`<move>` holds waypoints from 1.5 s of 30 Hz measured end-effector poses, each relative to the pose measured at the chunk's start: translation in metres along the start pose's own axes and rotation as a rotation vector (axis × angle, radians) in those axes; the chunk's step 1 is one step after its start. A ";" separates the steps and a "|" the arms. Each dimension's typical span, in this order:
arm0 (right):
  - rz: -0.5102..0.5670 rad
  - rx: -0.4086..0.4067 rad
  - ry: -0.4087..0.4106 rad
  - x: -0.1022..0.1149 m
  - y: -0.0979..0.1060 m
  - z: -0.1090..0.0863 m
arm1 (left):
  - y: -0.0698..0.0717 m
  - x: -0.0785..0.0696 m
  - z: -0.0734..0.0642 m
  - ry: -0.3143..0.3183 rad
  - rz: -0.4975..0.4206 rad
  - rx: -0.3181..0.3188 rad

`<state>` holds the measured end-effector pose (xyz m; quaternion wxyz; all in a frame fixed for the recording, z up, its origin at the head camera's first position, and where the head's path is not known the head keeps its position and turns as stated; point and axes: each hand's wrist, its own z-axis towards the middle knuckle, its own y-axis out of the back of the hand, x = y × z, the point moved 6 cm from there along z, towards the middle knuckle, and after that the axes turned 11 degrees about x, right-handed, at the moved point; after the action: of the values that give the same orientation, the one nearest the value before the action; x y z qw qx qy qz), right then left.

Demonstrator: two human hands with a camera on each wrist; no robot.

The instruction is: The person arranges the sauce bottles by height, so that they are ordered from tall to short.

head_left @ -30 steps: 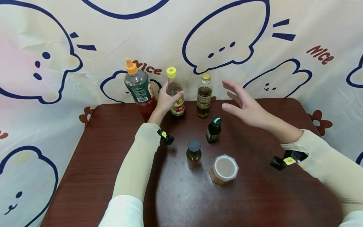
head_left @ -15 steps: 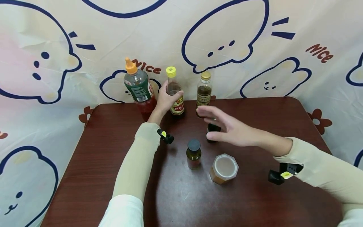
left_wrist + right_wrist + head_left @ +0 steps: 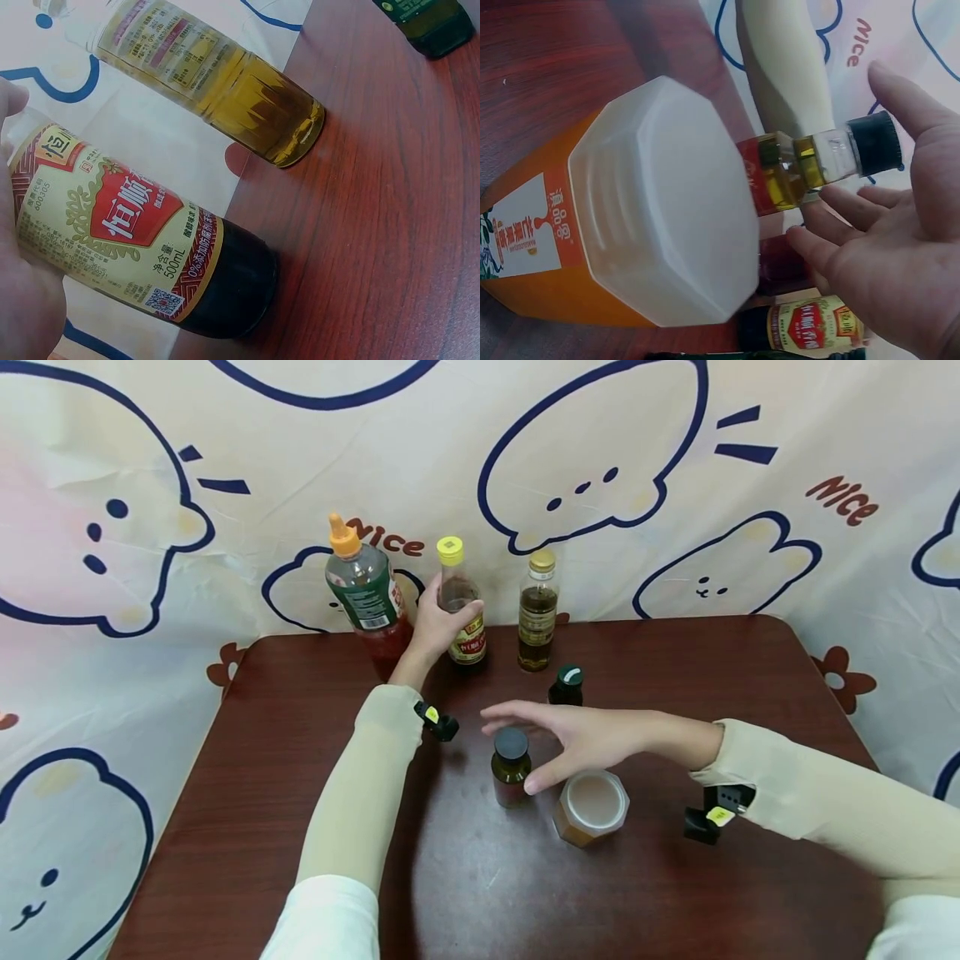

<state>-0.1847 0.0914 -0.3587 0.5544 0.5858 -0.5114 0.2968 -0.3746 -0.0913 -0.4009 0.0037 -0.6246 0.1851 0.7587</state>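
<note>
My left hand point(image 3: 441, 622) grips the yellow-capped vinegar bottle point(image 3: 468, 639) round its upper half; the bottle stands upright at the table's back edge. In the left wrist view its cream and red label point(image 3: 112, 210) faces the camera above dark liquid. My right hand point(image 3: 581, 735) reaches in from the right, thumb and fingers spread about a small dark-capped oil bottle point(image 3: 512, 768). The right wrist view has this bottle's black cap point(image 3: 875, 142) between the parted thumb and fingers. An octagonal jar point(image 3: 596, 806) with a whitish lid stands just under the right hand.
A squeeze bottle of red sauce point(image 3: 367, 593) with an orange nozzle stands beside my left hand. To the vinegar's right is a gold-capped oil bottle point(image 3: 537, 618). Behind my right hand stands a small green-capped bottle point(image 3: 566, 687), partly hidden. A printed cloth point(image 3: 600, 577) hangs behind the table.
My right hand has swept left and toward me, from beside the gold-capped bottle, past the green-capped one, to the small dark-capped oil bottle. My left hand has stayed on the vinegar bottle.
</note>
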 end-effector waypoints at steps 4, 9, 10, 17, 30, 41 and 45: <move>-0.025 0.043 -0.027 -0.003 -0.003 0.008 | 0.000 0.001 -0.001 0.028 0.000 0.001; -0.029 0.080 -0.030 -0.005 -0.006 0.015 | 0.001 0.002 -0.001 0.040 -0.006 0.001; -0.022 0.084 -0.025 -0.005 -0.006 0.016 | 0.001 0.001 -0.001 0.039 -0.005 0.000; 0.020 0.090 0.022 -0.006 -0.006 0.020 | 0.000 0.001 0.000 0.035 -0.008 0.001; 0.022 0.066 0.081 -0.006 -0.007 0.022 | 0.001 0.001 0.000 0.041 -0.009 0.001; 0.029 0.025 0.077 -0.005 -0.008 0.020 | 0.000 0.001 0.000 0.035 -0.017 -0.003; 0.044 0.002 0.104 0.000 -0.005 0.018 | 0.001 0.002 0.000 0.030 -0.015 -0.007</move>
<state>-0.1842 0.0730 -0.3642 0.5729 0.5588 -0.4944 0.3392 -0.3756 -0.0925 -0.4025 0.0047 -0.6374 0.1778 0.7497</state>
